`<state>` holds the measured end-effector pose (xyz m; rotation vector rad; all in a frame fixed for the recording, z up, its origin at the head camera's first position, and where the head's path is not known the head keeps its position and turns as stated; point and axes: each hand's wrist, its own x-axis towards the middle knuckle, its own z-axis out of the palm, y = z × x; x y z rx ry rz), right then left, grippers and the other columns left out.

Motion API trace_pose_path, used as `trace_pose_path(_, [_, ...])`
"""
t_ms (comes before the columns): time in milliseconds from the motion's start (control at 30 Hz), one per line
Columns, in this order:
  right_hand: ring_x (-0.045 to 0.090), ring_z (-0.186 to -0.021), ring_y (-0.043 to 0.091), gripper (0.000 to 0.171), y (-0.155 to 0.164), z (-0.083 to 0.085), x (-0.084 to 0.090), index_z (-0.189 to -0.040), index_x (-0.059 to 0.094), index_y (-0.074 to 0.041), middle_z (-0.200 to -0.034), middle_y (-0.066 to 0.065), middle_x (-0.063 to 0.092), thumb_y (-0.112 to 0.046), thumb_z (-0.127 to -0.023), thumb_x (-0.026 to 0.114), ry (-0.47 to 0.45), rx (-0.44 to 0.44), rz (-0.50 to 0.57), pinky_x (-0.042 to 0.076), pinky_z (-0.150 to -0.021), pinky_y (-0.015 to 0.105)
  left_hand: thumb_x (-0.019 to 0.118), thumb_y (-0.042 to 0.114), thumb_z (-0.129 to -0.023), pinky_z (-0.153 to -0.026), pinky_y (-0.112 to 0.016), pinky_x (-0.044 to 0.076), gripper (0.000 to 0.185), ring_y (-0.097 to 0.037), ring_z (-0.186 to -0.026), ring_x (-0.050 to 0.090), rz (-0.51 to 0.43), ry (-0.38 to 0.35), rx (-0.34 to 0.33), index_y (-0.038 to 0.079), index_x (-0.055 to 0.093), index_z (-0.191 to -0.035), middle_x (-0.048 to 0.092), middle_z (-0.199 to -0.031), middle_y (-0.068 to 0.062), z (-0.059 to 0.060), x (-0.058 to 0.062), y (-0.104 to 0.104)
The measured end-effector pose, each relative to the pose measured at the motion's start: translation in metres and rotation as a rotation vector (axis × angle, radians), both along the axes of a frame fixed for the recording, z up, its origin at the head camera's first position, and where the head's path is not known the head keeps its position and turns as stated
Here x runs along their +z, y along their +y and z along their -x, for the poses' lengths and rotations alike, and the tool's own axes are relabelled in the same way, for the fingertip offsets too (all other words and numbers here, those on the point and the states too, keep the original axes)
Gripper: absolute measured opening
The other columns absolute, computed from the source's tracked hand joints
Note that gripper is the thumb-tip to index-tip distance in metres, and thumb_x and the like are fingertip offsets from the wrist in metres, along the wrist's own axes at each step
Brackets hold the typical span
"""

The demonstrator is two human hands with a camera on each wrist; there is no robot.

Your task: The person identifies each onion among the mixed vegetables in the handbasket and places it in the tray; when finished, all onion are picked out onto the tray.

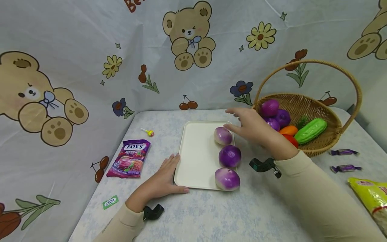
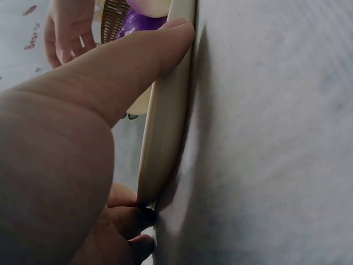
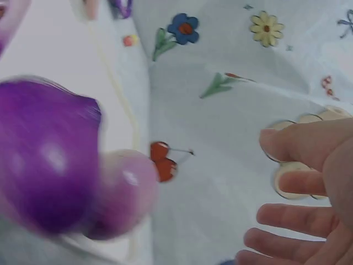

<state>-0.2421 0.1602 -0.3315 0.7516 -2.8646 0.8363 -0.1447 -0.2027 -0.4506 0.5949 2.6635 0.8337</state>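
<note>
A cream tray point(image 1: 198, 151) lies on the table, with three round toy vegetables in a row along its right side. Two are purple and white, one at the far end point(image 1: 223, 135) and one at the near end point(image 1: 227, 179); between them sits a dark purple one point(image 1: 229, 156). My left hand point(image 1: 161, 178) rests at the tray's near left corner, thumb along the front edge and fingers against the left side. Above the tray's far right corner is my right hand point(image 1: 252, 126), fingers extended and nothing in them, beside the far vegetable; the right wrist view shows its fingers point(image 3: 298, 218) spread.
A wicker basket point(image 1: 317, 148) with a tall handle holds several toy vegetables at the right. Left of the tray lie a purple candy bag point(image 1: 130, 159), a lollipop point(image 1: 148, 132) and a green wrapped candy point(image 1: 110, 202). Purple-wrapped candies point(image 1: 344, 152) and a yellow bag point(image 1: 370, 195) lie far right.
</note>
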Motion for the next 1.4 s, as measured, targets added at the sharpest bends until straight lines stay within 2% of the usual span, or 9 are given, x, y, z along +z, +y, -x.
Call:
trace_pose_path(133, [0.063, -0.118, 0.043, 0.054, 0.024, 0.005, 0.019, -0.143, 0.060, 0.002, -0.139, 0.024, 0.062, -0.028, -0.101, 0.075, 0.059, -0.063, 0.022, 0.052, -0.097, 0.061, 0.083, 0.073, -0.076, -0.126, -0.046, 0.002, 0.138, -0.022, -0.159, -0.003, 0.005, -0.001, 0.002, 0.007, 0.005, -0.169, 0.005, -0.174, -0.009, 0.000, 0.000, 0.000])
trace_pose_path(300, [0.062, -0.117, 0.046, 0.062, 0.062, 0.020, 0.033, -0.145, 0.058, 0.002, -0.133, 0.029, 0.063, -0.038, -0.101, 0.074, 0.012, -0.161, -0.011, 0.049, -0.099, 0.065, 0.083, 0.073, -0.077, -0.126, -0.046, 0.002, 0.138, -0.022, -0.159, -0.003, 0.019, 0.002, 0.004, 0.007, 0.005, -0.169, 0.005, -0.175, -0.010, 0.000, 0.000, 0.000])
trace_pose_path(467, [0.050, -0.130, 0.055, 0.088, 0.102, 0.039, 0.034, -0.158, 0.038, 0.003, -0.149, 0.035, 0.047, -0.056, -0.100, 0.068, -0.096, -0.232, -0.051, 0.041, -0.102, 0.073, 0.082, 0.073, -0.077, -0.126, -0.045, 0.001, 0.137, -0.022, -0.159, -0.003, 0.025, 0.005, -0.007, 0.007, 0.005, -0.169, 0.004, -0.174, -0.010, 0.001, 0.000, 0.000])
trace_pose_path(567, [0.043, -0.133, 0.059, 0.102, 0.120, 0.047, 0.034, -0.164, 0.025, 0.003, -0.156, 0.038, 0.036, -0.065, -0.098, 0.065, -0.129, -0.256, -0.089, 0.036, -0.103, 0.076, 0.083, 0.072, -0.077, -0.126, -0.045, 0.000, 0.137, -0.022, -0.159, -0.003, 0.019, 0.004, -0.012, 0.006, 0.005, -0.169, 0.004, -0.174, -0.010, 0.001, 0.000, 0.000])
trace_pose_path(667, [0.039, -0.133, 0.062, 0.106, 0.130, 0.051, 0.035, -0.165, 0.020, 0.004, -0.158, 0.039, 0.030, -0.065, -0.097, 0.065, -0.126, -0.257, -0.111, 0.033, -0.104, 0.078, 0.083, 0.072, -0.077, -0.126, -0.045, 0.000, 0.137, -0.022, -0.159, -0.003, 0.011, 0.003, -0.013, 0.006, 0.006, -0.169, 0.005, -0.174, -0.009, 0.001, -0.001, -0.001])
trace_pose_path(833, [0.037, -0.134, 0.062, 0.107, 0.135, 0.055, 0.035, -0.164, 0.019, 0.007, -0.156, 0.041, 0.030, -0.061, -0.098, 0.067, -0.124, -0.253, -0.122, 0.032, -0.105, 0.077, 0.083, 0.072, -0.077, -0.126, -0.045, 0.001, 0.137, -0.022, -0.159, -0.003, 0.008, 0.006, -0.010, 0.005, 0.006, -0.169, 0.005, -0.174, -0.009, 0.000, 0.000, -0.001])
trace_pose_path(1033, [0.038, -0.135, 0.060, 0.103, 0.135, 0.063, 0.024, -0.159, 0.027, 0.011, -0.152, 0.041, 0.036, -0.058, -0.097, 0.070, -0.112, -0.221, -0.140, 0.031, -0.107, 0.076, 0.083, 0.072, -0.078, -0.126, -0.044, 0.001, 0.137, -0.022, -0.159, -0.003, 0.009, 0.007, -0.009, 0.005, 0.006, -0.169, 0.005, -0.174, -0.009, 0.000, 0.002, 0.000])
trace_pose_path(1200, [0.044, -0.130, 0.059, 0.101, 0.133, 0.070, 0.009, -0.158, 0.032, 0.010, -0.146, 0.040, 0.044, -0.058, -0.095, 0.073, -0.156, -0.194, -0.150, 0.038, -0.103, 0.075, 0.083, 0.071, -0.078, -0.126, -0.045, 0.001, 0.137, -0.022, -0.159, -0.003, 0.008, 0.000, -0.007, 0.006, 0.006, -0.169, 0.004, -0.174, -0.008, -0.001, 0.002, 0.000])
trace_pose_path(1400, [0.052, -0.121, 0.056, 0.083, 0.132, 0.074, -0.004, -0.151, 0.041, 0.009, -0.136, 0.038, 0.052, -0.046, -0.098, 0.075, -0.185, -0.150, -0.197, 0.047, -0.095, 0.073, 0.084, 0.070, -0.078, -0.126, -0.046, 0.001, 0.136, -0.024, -0.159, -0.003, 0.009, 0.012, -0.005, 0.005, 0.007, -0.169, 0.006, -0.174, -0.011, -0.002, 0.002, 0.000])
